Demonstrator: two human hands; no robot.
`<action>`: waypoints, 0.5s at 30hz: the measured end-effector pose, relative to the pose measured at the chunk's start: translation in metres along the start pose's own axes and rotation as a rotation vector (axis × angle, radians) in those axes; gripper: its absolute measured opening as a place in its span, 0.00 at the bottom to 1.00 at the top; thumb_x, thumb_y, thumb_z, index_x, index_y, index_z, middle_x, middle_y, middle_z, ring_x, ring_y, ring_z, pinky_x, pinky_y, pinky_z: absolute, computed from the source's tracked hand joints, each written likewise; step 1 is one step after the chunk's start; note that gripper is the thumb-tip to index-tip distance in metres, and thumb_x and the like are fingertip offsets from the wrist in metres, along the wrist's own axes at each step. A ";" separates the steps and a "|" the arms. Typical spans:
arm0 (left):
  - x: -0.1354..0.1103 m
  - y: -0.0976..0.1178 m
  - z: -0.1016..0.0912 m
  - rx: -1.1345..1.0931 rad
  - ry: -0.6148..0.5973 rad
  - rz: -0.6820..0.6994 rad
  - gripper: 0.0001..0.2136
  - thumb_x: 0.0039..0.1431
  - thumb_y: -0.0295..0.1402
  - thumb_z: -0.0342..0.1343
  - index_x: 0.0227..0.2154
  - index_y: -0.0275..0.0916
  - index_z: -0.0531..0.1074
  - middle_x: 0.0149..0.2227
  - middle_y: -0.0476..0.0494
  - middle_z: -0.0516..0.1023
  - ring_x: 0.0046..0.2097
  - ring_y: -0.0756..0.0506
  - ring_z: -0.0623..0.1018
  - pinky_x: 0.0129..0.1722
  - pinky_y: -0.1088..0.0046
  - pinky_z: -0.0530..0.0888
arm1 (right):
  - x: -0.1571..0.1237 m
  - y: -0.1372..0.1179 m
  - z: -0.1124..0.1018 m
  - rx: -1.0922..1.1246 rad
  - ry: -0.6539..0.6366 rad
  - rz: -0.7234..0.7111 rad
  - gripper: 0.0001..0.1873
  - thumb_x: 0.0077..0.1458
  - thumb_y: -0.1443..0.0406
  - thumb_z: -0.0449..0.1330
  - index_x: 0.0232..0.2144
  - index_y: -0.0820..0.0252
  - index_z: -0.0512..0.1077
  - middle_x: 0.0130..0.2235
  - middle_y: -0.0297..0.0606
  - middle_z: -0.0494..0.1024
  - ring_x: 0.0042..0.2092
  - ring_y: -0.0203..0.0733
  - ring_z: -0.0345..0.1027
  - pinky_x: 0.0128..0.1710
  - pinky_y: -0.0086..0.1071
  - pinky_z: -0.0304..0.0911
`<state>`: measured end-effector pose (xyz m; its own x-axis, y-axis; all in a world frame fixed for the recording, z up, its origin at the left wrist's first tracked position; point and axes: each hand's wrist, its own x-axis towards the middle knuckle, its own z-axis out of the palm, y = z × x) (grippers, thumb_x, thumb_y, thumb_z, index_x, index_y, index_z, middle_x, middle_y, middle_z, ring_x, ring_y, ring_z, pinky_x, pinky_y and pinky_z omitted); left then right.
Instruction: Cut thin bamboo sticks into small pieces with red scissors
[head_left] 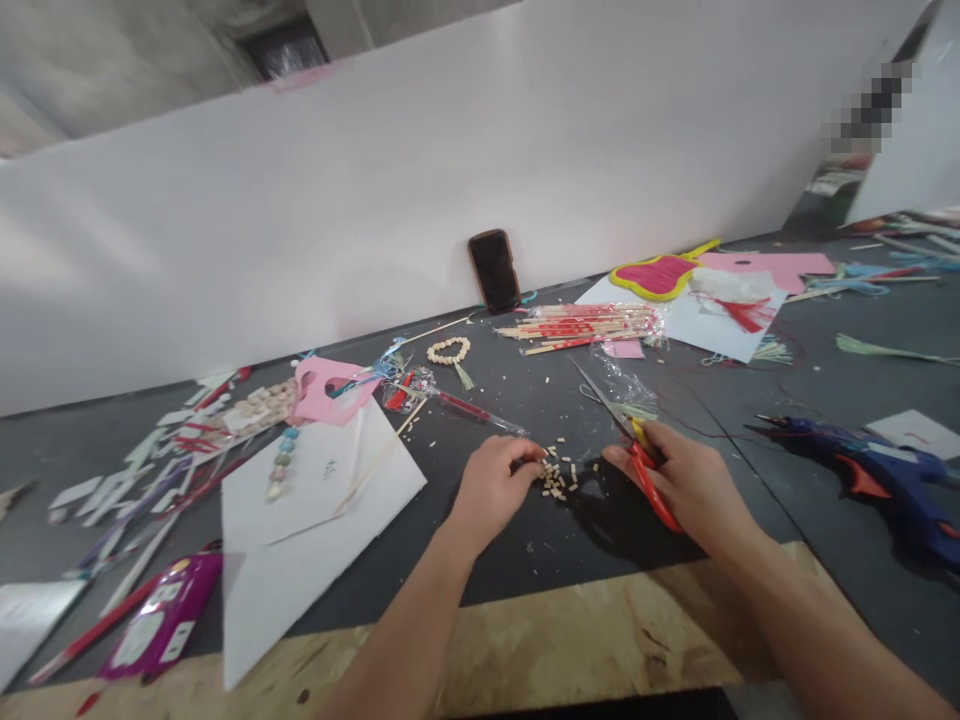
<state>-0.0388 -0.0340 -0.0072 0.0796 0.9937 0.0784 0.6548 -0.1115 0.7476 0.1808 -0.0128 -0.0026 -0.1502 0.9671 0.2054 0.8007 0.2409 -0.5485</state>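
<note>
Seen from the head camera, working with both bare hands over a dark worktop (517, 575): gripping scissors (639, 466) by their red and yellow handles in the right hand (686, 478), with the blades angled forward and to the left, and reaching with the left hand (501, 480) to the edge of a small heap of short pale pieces (555, 484), thumb and forefinger close together, but impossible to tell whether pinching one. Spread loosely between the two hands, in the case of the heap. Ringed farther out by a beaded loop (433, 350) with a pale green tassel, and by a plastic-wrapped bundle of sticks (585, 328) near an upright phone (495, 270) leaning against a white partition (480, 150). Flanked on the right by a blue glue gun (862, 470), and on the left by a white board (300, 560) bearing a string of beads (283, 450), just beside a purple packet (169, 615).
</note>
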 end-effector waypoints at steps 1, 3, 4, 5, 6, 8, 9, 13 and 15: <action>0.000 0.000 0.001 0.068 -0.031 0.033 0.07 0.54 0.28 0.55 0.32 0.44 0.77 0.34 0.48 0.79 0.39 0.44 0.74 0.39 0.69 0.68 | 0.000 0.000 0.000 -0.001 -0.001 -0.004 0.26 0.50 0.41 0.50 0.20 0.54 0.56 0.17 0.28 0.61 0.19 0.33 0.52 0.20 0.27 0.48; 0.000 -0.002 0.002 0.167 -0.065 0.073 0.10 0.56 0.27 0.53 0.36 0.44 0.77 0.36 0.47 0.80 0.40 0.43 0.74 0.41 0.67 0.68 | 0.000 0.000 0.001 -0.011 -0.003 -0.016 0.26 0.50 0.40 0.49 0.19 0.54 0.55 0.16 0.28 0.60 0.19 0.32 0.51 0.20 0.27 0.48; 0.000 -0.004 0.003 0.201 -0.060 0.083 0.11 0.57 0.26 0.51 0.38 0.44 0.77 0.36 0.47 0.80 0.40 0.43 0.73 0.41 0.67 0.68 | 0.001 0.001 0.001 -0.019 -0.004 -0.023 0.27 0.50 0.40 0.48 0.19 0.54 0.54 0.16 0.27 0.60 0.19 0.32 0.50 0.20 0.28 0.48; 0.000 -0.006 0.003 0.229 -0.043 0.087 0.12 0.58 0.26 0.50 0.39 0.43 0.76 0.37 0.46 0.80 0.40 0.43 0.73 0.41 0.67 0.68 | 0.001 0.001 0.002 -0.026 -0.007 -0.028 0.27 0.50 0.39 0.47 0.19 0.54 0.53 0.16 0.27 0.59 0.18 0.32 0.49 0.20 0.28 0.48; 0.000 -0.008 0.003 0.254 -0.019 0.090 0.12 0.58 0.26 0.49 0.40 0.42 0.76 0.37 0.46 0.80 0.40 0.43 0.73 0.42 0.67 0.68 | 0.001 0.001 0.002 -0.030 -0.010 -0.032 0.28 0.50 0.39 0.47 0.19 0.54 0.53 0.16 0.27 0.59 0.18 0.32 0.49 0.20 0.28 0.47; 0.001 -0.012 0.002 0.300 0.035 0.091 0.12 0.59 0.26 0.48 0.39 0.42 0.76 0.38 0.45 0.79 0.41 0.43 0.73 0.43 0.67 0.68 | 0.001 0.002 0.003 -0.033 -0.015 -0.041 0.28 0.50 0.39 0.47 0.18 0.54 0.52 0.16 0.27 0.58 0.19 0.32 0.48 0.20 0.28 0.47; 0.002 -0.014 0.002 0.320 0.058 0.095 0.12 0.60 0.27 0.47 0.39 0.42 0.76 0.38 0.45 0.79 0.41 0.43 0.73 0.44 0.66 0.67 | 0.001 0.002 0.003 -0.034 -0.017 -0.046 0.28 0.50 0.39 0.47 0.18 0.54 0.52 0.16 0.27 0.58 0.19 0.32 0.48 0.20 0.28 0.47; 0.009 -0.016 0.004 0.385 0.060 0.130 0.13 0.61 0.27 0.46 0.40 0.42 0.76 0.39 0.45 0.79 0.42 0.44 0.73 0.45 0.67 0.66 | 0.001 0.001 0.004 -0.045 -0.043 -0.077 0.27 0.51 0.40 0.47 0.19 0.54 0.53 0.16 0.28 0.61 0.19 0.33 0.49 0.21 0.28 0.47; 0.014 -0.014 0.005 0.432 0.035 0.135 0.13 0.61 0.28 0.46 0.40 0.42 0.76 0.39 0.44 0.79 0.41 0.43 0.72 0.44 0.66 0.66 | 0.001 0.001 0.005 -0.054 -0.058 -0.100 0.26 0.52 0.40 0.46 0.20 0.54 0.54 0.17 0.29 0.62 0.19 0.33 0.51 0.21 0.28 0.47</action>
<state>-0.0430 -0.0182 -0.0203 0.1649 0.9689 0.1845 0.8946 -0.2257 0.3857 0.1787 -0.0109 -0.0071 -0.2626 0.9420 0.2090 0.8098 0.3329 -0.4831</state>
